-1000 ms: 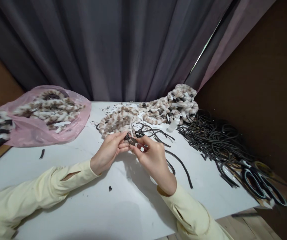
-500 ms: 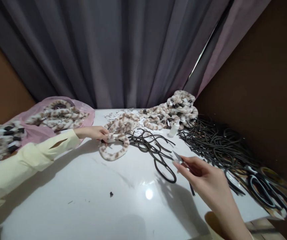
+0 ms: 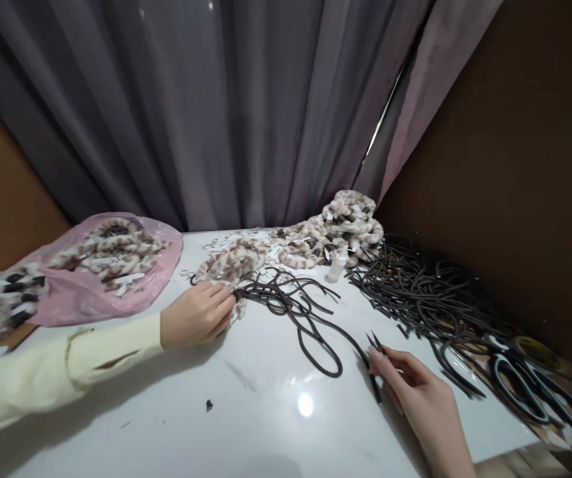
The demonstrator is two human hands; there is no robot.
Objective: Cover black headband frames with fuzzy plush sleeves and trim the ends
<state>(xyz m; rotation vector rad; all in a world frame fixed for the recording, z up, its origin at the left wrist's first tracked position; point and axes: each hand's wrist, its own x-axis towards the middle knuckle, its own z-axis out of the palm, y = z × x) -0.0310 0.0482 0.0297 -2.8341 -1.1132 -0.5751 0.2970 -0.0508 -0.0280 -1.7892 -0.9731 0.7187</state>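
My left hand (image 3: pixel 200 313) is closed, palm down, over a furry white-and-brown ring, part of which shows beside the fingertips; the rest is hidden under the hand. From the fingertips a loose bunch of black cords (image 3: pixel 278 295) fans out to the right over the white table (image 3: pixel 166 411). My right hand (image 3: pixel 418 392) pinches dark pointed tweezers (image 3: pixel 375 344), their two tips slightly apart and pointing up and left. One black cord end lies close to its fingertips. Behind my left hand are more furry rings (image 3: pixel 236 259).
A pink plastic bag (image 3: pixel 76 299) with furry pieces lies at left. At back right are a furry heap (image 3: pixel 350 219) and a small translucent bottle (image 3: pixel 336 265). Many black cords (image 3: pixel 425 285) and large black-handled scissors (image 3: pixel 519 392) fill the right edge. A curtain (image 3: pixel 206 113) hangs behind.
My left hand has turned palm down and come nearer, covering most of the ring it held by the edge. My right hand has moved slightly right and down with the tweezers.
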